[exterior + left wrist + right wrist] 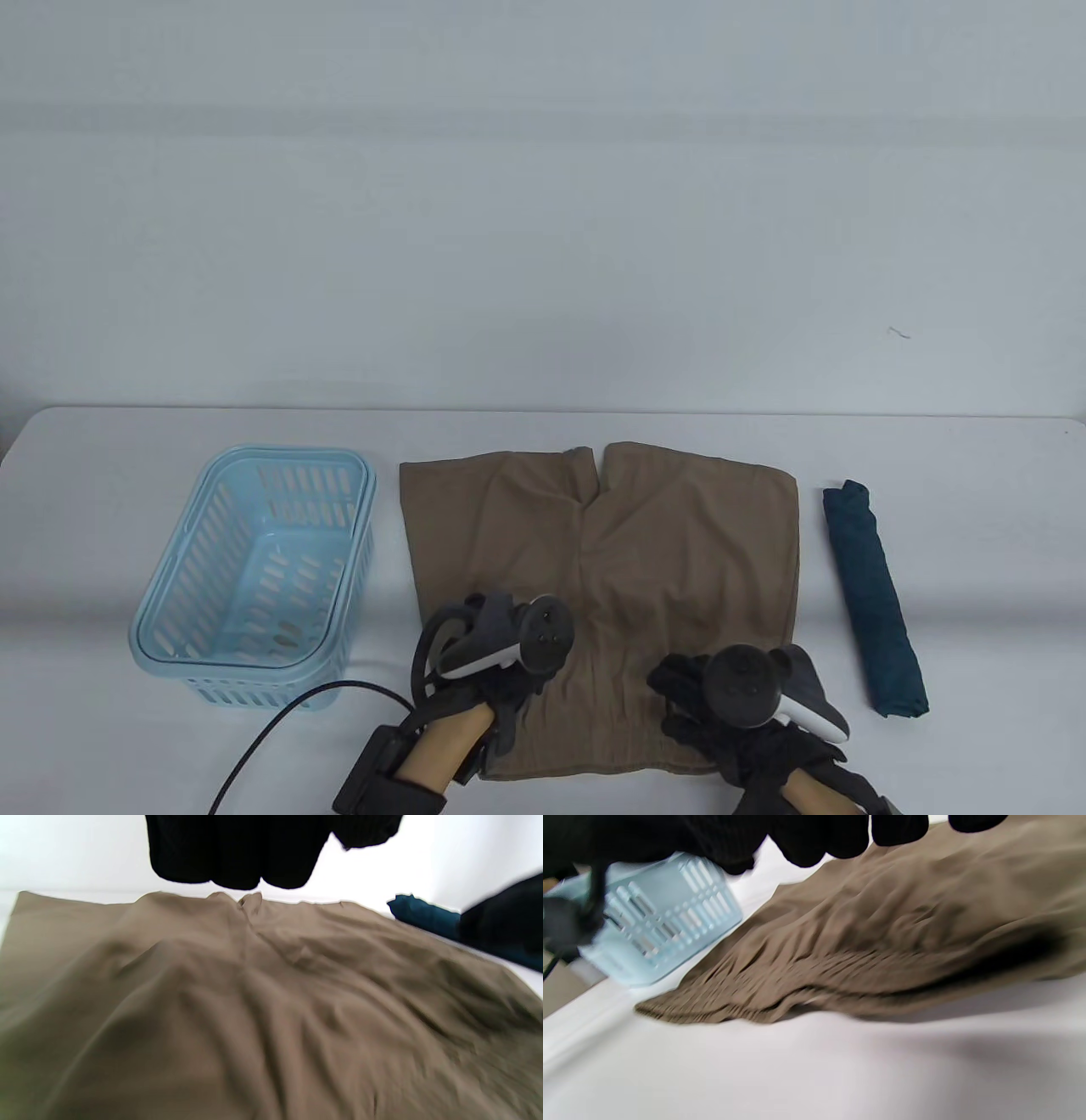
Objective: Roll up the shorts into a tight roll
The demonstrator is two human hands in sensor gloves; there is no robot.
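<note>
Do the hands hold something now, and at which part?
It cannot be told. Both the left hand and right hand are over the waistband end of the flat brown fabric shorts; no grip shows.

The shorts under my fingers are thin brown woven cloth, matt and softly creased, with a ribbed, gathered waistband at the near edge; my gloves are black knit, matt, on both my left hand and my right hand; the trackers strapped to them are smooth plastic with a slight sheen; the basket is pale blue glossy plastic; the rolled bundle is dark teal matt cloth; the table is smooth, matt white.
</note>
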